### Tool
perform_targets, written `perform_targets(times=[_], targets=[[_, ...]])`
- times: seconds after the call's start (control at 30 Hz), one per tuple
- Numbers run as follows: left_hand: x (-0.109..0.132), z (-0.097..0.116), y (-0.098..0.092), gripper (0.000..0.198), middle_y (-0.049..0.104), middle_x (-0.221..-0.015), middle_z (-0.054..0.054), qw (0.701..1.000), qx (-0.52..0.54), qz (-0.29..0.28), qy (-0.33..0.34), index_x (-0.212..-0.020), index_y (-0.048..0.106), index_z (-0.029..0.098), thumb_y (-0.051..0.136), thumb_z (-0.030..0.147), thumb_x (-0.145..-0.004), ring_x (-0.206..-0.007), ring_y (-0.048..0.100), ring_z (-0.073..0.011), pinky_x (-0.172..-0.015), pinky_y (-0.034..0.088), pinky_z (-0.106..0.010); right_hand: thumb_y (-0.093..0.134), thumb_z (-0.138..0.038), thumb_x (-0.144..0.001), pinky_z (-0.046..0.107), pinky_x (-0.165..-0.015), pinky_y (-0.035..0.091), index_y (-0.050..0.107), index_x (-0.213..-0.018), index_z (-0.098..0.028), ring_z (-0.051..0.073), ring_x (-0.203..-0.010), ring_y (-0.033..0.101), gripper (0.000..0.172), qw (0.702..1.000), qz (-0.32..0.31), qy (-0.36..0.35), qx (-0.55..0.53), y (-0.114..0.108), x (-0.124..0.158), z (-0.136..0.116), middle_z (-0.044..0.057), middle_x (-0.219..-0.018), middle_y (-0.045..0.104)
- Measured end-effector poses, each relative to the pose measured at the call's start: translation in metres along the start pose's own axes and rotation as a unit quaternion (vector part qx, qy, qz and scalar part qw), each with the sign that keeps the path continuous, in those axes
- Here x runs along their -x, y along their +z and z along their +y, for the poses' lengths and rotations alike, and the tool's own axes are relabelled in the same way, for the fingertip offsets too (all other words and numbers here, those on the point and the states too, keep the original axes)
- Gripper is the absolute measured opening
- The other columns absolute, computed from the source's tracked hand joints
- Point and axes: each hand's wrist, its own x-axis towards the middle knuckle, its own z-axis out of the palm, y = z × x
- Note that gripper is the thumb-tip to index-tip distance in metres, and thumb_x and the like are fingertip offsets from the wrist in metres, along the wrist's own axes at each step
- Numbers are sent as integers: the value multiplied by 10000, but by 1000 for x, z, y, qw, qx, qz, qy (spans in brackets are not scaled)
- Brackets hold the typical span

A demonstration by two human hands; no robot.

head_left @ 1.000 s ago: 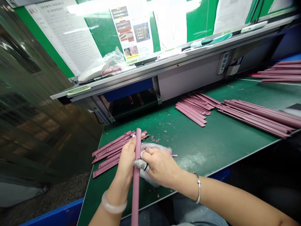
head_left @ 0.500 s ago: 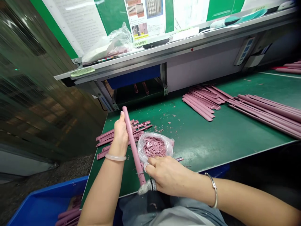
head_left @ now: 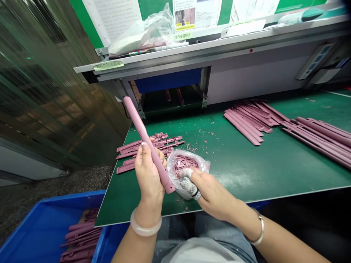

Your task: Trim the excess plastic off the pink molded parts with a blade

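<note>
My left hand (head_left: 148,174) is wrapped round a long pink plastic bar (head_left: 139,128), which slants up and to the left over the near-left part of the green table (head_left: 246,171). My right hand (head_left: 205,190) is closed beside the bar's lower end, a grey fabric cot on its thumb; a small tool may be in it but I cannot make it out. Just behind both hands lies a clear plastic bag (head_left: 189,160) full of small pink trimmings. A heap of flat pink strips (head_left: 145,146) lies on the table left of the bag.
More pink bars lie in piles at the centre back (head_left: 249,117) and far right (head_left: 320,135). A blue bin (head_left: 41,223) with pink bars stands on the floor at lower left. A metal shelf (head_left: 219,47) with a plastic bag and papers runs above the table's back.
My left hand slid down the bar and swung its top end up and to the left. My right hand moved from the bar's lower end to beside the bag. The view tilted down.
</note>
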Motion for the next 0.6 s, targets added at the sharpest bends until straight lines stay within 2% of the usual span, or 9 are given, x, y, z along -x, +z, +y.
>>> perform_targets(times=[0.07, 0.17, 0.33, 0.47, 0.6], targets=[[-2, 3, -1, 231, 413, -550, 58, 1000, -3, -3, 4, -990, 582, 166, 501, 374, -928, -449, 380, -69, -385, 336, -150, 377, 25, -659, 317, -661, 420, 479, -981, -182, 203, -771, 485, 396, 1000, -17, 12, 14, -9, 1, -5, 75, -915, 520], [-2, 4, 0, 233, 401, -544, 59, 1000, -19, -8, -1, -960, 592, 175, 509, 390, -922, -442, 374, -72, -375, 325, -154, 373, 37, -642, 312, -658, 433, 517, -1039, -176, 199, -775, 494, 473, 998, -43, 20, 36, -18, 1, -11, 71, -918, 518], [0, 2, -3, 260, 393, -545, 59, 998, -42, -30, -25, -939, 604, 182, 547, 432, -893, -438, 379, -79, -365, 322, -159, 389, 52, -640, 313, -713, 458, 568, -1016, -159, 202, -851, 524, 467, 997, -58, 17, 51, -24, -3, -12, 84, -965, 538], [-1, 1, -7, 313, 393, -556, 58, 994, -64, -66, -58, -973, 623, 187, 586, 475, -856, -434, 375, -76, -364, 324, -158, 399, 56, -658, 319, -754, 468, 572, -1124, -165, 214, -930, 538, 544, 996, -62, 3, 71, -25, -5, -12, 93, -1027, 551], [0, -2, -10, 307, 398, -547, 59, 988, -84, -95, -85, -962, 617, 187, 571, 476, -868, -433, 375, -69, -369, 319, -147, 408, 50, -677, 323, -764, 475, 569, -1146, -172, 220, -966, 539, 543, 995, -57, -13, 86, -24, -5, -10, 90, -1026, 554]])
